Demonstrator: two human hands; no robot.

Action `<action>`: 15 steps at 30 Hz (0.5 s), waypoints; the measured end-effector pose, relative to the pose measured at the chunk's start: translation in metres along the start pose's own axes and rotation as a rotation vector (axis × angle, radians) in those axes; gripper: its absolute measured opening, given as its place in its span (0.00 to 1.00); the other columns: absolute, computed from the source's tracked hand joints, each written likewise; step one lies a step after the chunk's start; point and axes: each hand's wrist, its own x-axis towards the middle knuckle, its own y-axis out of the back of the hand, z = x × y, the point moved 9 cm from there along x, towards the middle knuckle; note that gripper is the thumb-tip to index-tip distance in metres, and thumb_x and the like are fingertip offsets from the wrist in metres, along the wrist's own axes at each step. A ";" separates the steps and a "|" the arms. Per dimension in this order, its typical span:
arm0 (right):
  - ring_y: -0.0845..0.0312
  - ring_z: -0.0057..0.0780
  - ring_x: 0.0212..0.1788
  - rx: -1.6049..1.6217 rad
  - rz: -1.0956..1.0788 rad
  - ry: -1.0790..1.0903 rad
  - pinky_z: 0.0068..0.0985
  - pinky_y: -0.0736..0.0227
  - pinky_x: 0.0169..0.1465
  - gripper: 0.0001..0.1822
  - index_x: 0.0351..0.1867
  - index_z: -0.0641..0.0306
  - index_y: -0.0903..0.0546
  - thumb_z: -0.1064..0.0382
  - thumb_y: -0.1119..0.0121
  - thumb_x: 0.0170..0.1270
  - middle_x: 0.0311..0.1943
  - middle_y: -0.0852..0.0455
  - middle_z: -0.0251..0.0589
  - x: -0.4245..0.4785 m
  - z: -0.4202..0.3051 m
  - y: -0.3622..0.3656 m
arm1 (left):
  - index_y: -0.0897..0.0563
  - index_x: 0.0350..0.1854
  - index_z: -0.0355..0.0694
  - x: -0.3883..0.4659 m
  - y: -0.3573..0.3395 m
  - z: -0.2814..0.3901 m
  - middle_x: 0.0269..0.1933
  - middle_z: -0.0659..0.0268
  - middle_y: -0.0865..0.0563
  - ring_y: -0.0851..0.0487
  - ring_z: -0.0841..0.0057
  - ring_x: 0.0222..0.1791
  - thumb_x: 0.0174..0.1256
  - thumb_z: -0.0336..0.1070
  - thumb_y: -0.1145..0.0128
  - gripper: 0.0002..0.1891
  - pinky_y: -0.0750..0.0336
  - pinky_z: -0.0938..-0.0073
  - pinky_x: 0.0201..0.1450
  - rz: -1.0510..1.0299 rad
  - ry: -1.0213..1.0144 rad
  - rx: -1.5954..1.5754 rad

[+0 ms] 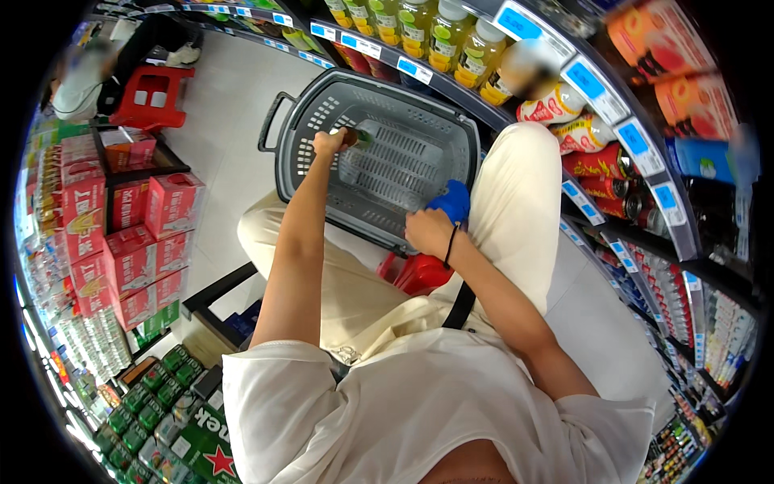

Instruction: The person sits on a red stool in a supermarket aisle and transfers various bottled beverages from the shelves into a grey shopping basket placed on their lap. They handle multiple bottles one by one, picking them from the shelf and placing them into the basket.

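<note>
In front of my knees is a grey plastic shopping basket (387,151) with slotted walls and base. My left hand (329,143) reaches over its left part, fingers closed around a small bottle-like item (361,139) with a brownish end and a greenish end. The grip hides part of that item, so its exact kind is unclear. My right hand (428,231) is at the basket's near right corner and holds a bunched blue cloth (452,202). Part of the cloth lies over the basket's rim, near my right knee.
Drink bottles (444,36) line the shelf (387,57) ahead and to the right. A red plastic stool (417,272) shows beneath me. Red cartons (148,254) and green cans (136,417) are stacked at left. Another person (81,85) is near a red stool (151,97).
</note>
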 end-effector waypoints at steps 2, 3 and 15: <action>0.12 0.45 0.34 -0.023 -0.033 0.008 0.38 0.19 0.37 0.11 0.30 0.65 0.15 0.60 0.41 0.57 0.30 0.11 0.50 0.002 0.004 -0.013 | 0.15 0.32 0.24 0.027 -0.016 -0.016 0.30 0.55 0.11 0.11 0.72 0.25 0.50 0.48 0.27 0.25 0.16 0.73 0.32 -0.017 0.090 -0.126; 0.13 0.45 0.35 -0.003 -0.087 -0.020 0.39 0.20 0.38 0.10 0.32 0.65 0.16 0.60 0.42 0.58 0.30 0.12 0.50 0.004 0.006 -0.016 | 0.16 0.31 0.24 0.028 -0.021 -0.011 0.30 0.54 0.12 0.11 0.72 0.24 0.52 0.45 0.27 0.23 0.17 0.73 0.30 0.000 0.105 -0.195; 0.14 0.44 0.37 -0.053 -0.113 0.010 0.39 0.23 0.40 0.13 0.35 0.65 0.18 0.57 0.39 0.56 0.31 0.12 0.49 0.016 -0.002 -0.036 | 0.14 0.40 0.26 0.088 -0.078 0.005 0.41 0.48 0.12 0.12 0.62 0.42 0.51 0.56 0.28 0.31 0.19 0.64 0.47 -0.013 0.048 -0.078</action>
